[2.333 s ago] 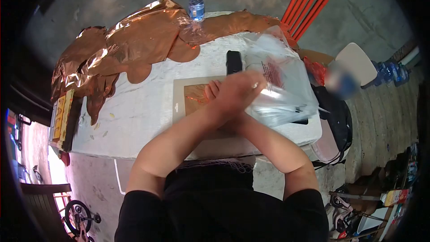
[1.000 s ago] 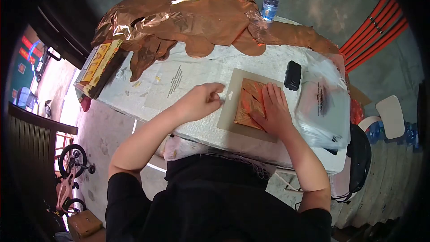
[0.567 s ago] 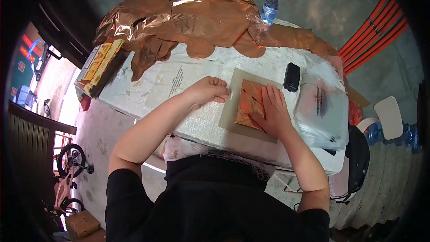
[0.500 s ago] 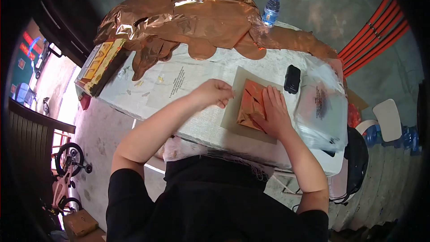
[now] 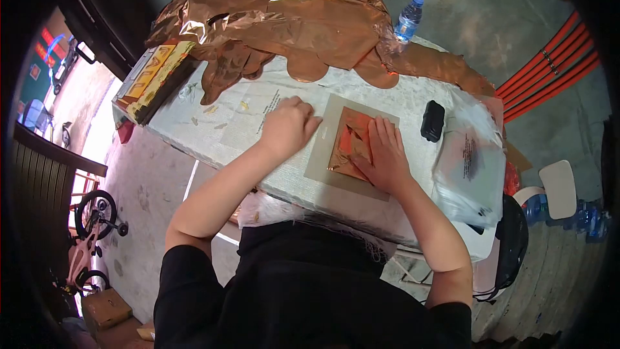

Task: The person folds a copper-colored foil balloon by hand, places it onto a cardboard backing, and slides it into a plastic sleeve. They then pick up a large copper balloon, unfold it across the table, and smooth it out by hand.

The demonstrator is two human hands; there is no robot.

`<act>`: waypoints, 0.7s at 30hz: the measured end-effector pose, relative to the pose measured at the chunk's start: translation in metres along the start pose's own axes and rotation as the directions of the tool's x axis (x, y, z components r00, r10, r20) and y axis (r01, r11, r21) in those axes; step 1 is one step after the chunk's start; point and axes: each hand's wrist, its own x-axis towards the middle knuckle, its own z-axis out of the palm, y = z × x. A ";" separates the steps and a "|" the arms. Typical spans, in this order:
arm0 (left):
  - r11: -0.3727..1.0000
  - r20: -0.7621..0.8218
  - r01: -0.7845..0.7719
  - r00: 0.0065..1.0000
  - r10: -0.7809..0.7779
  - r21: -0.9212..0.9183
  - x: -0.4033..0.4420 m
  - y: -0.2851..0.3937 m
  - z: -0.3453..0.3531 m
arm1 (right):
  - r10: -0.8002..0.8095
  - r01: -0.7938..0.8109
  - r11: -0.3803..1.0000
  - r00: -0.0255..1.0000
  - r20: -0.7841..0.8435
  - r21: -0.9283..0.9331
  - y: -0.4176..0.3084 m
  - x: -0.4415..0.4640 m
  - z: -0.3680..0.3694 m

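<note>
A square of copper-coloured foil [image 5: 344, 156] with a bright orange-red patch lies on a grey board [image 5: 321, 163], which rests on the table. My right hand [image 5: 387, 158] lies flat over the foil's right side, fingers stretched out together and thumb spread toward the lower middle. Just left of the board, my left hand [image 5: 287, 127] is closed, its fingers curled under and its thumb near the board's edge. Whatever it may hold is hidden. Small scraps [image 5: 244, 106] lie on the white table cover left of that hand.
Large crumpled copper foil sheets [image 5: 323, 29] cover the table's far side, beside a water bottle [image 5: 408, 21]. A black case [image 5: 433, 121] and clear plastic bags [image 5: 468, 161] lie at the right. A yellow box [image 5: 150, 84] stands at the left edge on the white table [image 5: 239, 136].
My left hand has moved left, away from over the board's edge, and its fingers have curled in. My right hand stays flat on the foil. The view has shifted slightly.
</note>
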 end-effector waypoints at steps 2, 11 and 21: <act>0.957 -0.163 -0.177 0.962 0.217 0.231 -0.008 0.000 0.001 | 0.013 -0.014 1.000 1.000 0.003 0.009 0.001 -0.001 0.001; 0.962 -0.087 -0.231 0.966 0.245 0.149 -0.011 -0.009 0.000 | -0.002 0.003 1.000 1.000 -0.025 0.005 0.003 -0.003 0.004; 0.963 0.010 -0.150 0.988 0.152 0.222 -0.001 -0.001 0.009 | 0.003 -0.003 1.000 0.998 -0.067 -0.012 0.003 -0.005 0.008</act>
